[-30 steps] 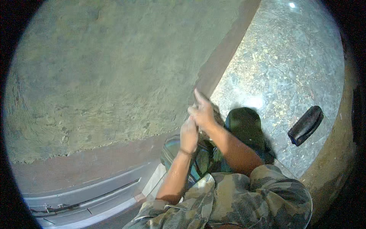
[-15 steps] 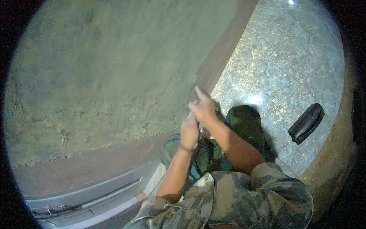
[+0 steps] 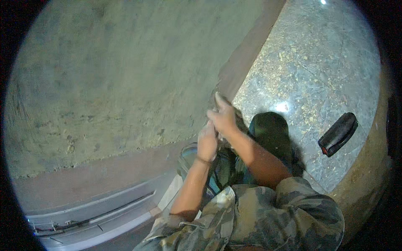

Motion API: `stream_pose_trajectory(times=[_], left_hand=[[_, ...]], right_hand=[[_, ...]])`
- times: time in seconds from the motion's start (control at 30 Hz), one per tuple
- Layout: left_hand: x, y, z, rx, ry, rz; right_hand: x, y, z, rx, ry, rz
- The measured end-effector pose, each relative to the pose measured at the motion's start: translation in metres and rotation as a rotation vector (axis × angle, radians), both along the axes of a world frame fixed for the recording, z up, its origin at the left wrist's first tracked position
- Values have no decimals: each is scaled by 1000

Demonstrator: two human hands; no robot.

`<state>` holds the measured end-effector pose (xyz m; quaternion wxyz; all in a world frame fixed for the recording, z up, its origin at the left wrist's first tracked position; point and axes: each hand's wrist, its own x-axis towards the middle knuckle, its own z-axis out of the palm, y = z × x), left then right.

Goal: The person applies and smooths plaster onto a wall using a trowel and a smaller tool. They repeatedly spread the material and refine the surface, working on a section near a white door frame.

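My right hand [image 3: 225, 118] and my left hand [image 3: 207, 143] meet in front of my knees, close to the corner of a rough greenish wall [image 3: 125, 83]. One digit of the right hand points up along the wall's edge, while its other fingers curl in above the left hand. The left hand's fingers are closed right below and against the right one. Whatever lies between them, if anything, is hidden by the fingers. A bracelet or cord [image 3: 204, 160] circles my left wrist.
A black zip pouch [image 3: 338, 134] lies on the speckled stone floor [image 3: 318, 79] to the right. A brownish band [image 3: 109, 171] runs along the wall's lower edge. At lower left is a grey ledge [image 3: 125, 194] with a dark slot. My dark-clad knee [image 3: 270, 134] stands beside the hands.
The hands stay joined in nearly the same place, with only small movement. The whole view has shifted slightly, and the pouch appears a little further right.
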<state>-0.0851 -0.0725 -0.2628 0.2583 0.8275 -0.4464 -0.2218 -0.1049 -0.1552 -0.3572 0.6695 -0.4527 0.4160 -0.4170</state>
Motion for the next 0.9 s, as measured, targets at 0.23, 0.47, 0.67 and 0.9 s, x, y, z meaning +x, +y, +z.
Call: stream_pose_trajectory(times=[0.23, 0.47, 0.67, 0.9], left_hand=[[-3, -9, -16, -105, -43, -12], [-12, -4, 12, -98, 193, 50], [-1, -35, -25, 88, 85, -8], [-10, -1, 11, -38, 64, 15]], right_hand=[[-28, -12, 24, 306, -149, 155], [-19, -6, 29, 9, 26, 58], [-23, -33, -8, 236, 6, 131], [-9, -6, 1, -167, 10, 9]])
